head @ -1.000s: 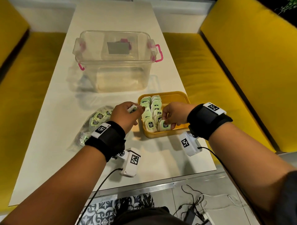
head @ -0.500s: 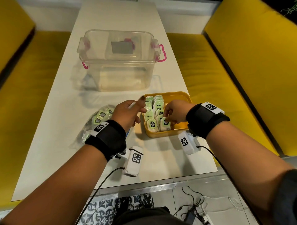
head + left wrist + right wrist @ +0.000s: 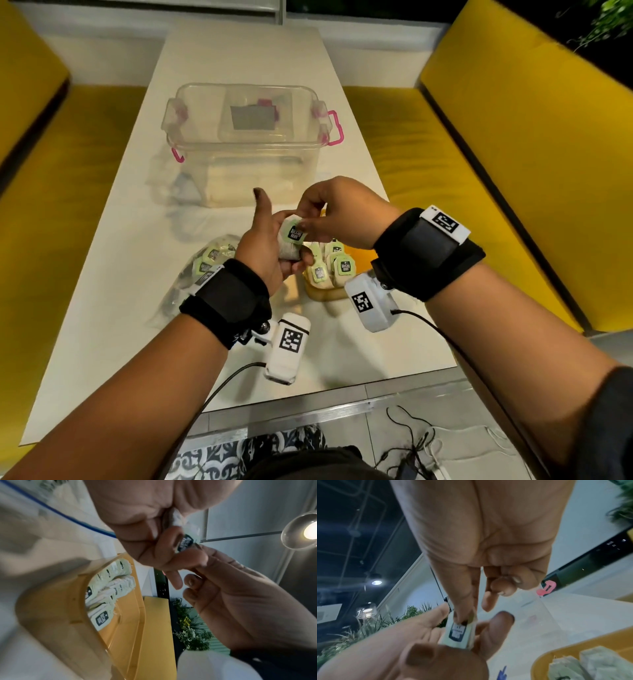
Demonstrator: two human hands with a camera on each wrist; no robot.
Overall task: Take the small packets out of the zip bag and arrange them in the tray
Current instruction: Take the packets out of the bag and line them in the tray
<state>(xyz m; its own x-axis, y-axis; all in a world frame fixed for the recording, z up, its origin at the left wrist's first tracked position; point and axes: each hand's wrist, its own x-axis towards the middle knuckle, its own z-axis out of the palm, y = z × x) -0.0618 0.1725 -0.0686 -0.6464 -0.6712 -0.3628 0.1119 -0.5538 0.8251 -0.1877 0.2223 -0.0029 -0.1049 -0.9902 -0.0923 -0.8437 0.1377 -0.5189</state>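
Note:
Above the table my left hand [image 3: 274, 241] holds a small stack of green-labelled small packets [image 3: 292, 240] in its curled fingers, thumb pointing up. My right hand [image 3: 304, 219] pinches the top packet [image 3: 458, 632] by its upper edge between thumb and forefinger; the left wrist view shows the same pinch on the packet [image 3: 186, 542]. Below the hands sits the orange tray [image 3: 320, 295] with several packets [image 3: 342, 268] standing in rows. The clear zip bag [image 3: 205, 265], with more packets inside, lies on the table left of the tray, partly behind my left wrist.
A clear lidded storage box [image 3: 246, 144] with pink latches stands further back on the white table [image 3: 113, 274]. Yellow benches [image 3: 462, 171] flank the table on both sides. Cables lie on the floor [image 3: 411, 452] below the table's near edge.
Both hands rose off the tray. The left hand turned palm-up with its packets, and the right hand left the tray's rows and now pinches the top packet in the left hand.

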